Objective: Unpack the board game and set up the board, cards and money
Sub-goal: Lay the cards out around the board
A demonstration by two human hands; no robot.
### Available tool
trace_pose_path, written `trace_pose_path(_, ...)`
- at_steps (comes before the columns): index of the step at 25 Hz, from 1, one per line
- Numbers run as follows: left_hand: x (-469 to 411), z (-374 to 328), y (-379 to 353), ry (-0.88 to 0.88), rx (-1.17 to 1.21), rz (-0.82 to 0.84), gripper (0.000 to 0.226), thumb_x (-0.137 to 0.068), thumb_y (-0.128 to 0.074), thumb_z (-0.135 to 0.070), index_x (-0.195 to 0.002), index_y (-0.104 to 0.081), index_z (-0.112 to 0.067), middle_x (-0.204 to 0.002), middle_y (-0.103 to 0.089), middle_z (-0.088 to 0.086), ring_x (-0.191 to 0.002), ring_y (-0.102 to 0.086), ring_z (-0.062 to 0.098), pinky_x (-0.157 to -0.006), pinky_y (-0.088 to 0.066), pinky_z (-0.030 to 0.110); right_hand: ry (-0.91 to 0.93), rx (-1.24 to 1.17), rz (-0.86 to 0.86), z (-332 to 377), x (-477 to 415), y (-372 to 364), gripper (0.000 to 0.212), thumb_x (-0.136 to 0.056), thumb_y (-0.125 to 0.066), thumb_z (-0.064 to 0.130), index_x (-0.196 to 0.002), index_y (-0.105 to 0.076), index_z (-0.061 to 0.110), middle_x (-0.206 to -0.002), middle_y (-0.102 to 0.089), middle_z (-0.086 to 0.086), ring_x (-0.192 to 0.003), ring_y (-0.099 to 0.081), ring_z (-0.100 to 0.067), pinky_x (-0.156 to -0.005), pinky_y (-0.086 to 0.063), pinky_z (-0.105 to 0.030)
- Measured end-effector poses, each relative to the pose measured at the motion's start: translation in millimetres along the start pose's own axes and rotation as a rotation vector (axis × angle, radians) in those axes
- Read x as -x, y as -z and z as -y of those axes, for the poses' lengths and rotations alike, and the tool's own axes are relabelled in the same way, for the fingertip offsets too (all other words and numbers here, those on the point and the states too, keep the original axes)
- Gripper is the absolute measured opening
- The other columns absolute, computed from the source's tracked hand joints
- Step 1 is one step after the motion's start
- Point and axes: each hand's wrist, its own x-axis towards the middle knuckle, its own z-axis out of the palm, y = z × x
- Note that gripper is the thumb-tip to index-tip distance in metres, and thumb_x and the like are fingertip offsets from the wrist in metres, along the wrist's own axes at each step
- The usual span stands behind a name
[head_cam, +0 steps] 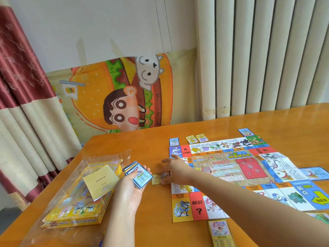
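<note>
Reaching over to the left edge of the board [240, 168], the right hand [171, 169] has a yellow card [156, 179] pinched between thumb and fingers. The card sits low over the table [142, 145], right against the board's border. It's blurred there, so whether it touches the wood can't be told.

Over to the left hand [130, 189]: palm up, fingers curled under and thumb across a stack of blue cards [138, 176], held above the table between the game box [76, 207] and the board.

The board itself lies unfolded and flat on the right half of the table, fold creases showing. Cards ring it:
- A corner card [174, 141] in blue sits at the far left corner.
- A pair of yellow cards [195, 139] lie side by side along the far edge.
- A far blue card [245, 132] sits off the far right corner.
- A side blue card [313, 172] lies against the right edge.
- A near yellow card [220, 232] lies just off the near edge.

The game box lies flat on the left inside a crumpled clear wrapper [53, 227]. A pale leaflet [100, 180] rests on top of it. Behind the table hang a cartoon cloth [124, 97] and a red curtain [23, 86].
</note>
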Motion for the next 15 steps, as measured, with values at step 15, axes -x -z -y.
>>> trace_pose_path(15, -4.3, 18.1, -11.2, -0.023, -0.045, 0.039, 0.023, -0.096, -0.036, 0.004, -0.091, -0.058, -0.001, -0.083, -0.062, 0.019, -0.061, -0.066, 0.026, -0.049, -0.056, 0.028, -0.293, 0.138, -0.072, -136.0, -36.1, 97.7, 0.06, -0.088, -0.034, -0.009, -0.139, -0.049, 0.019, -0.15, -0.04, -0.004, -0.133, -0.041, -0.024, -0.099, -0.039, -0.026)
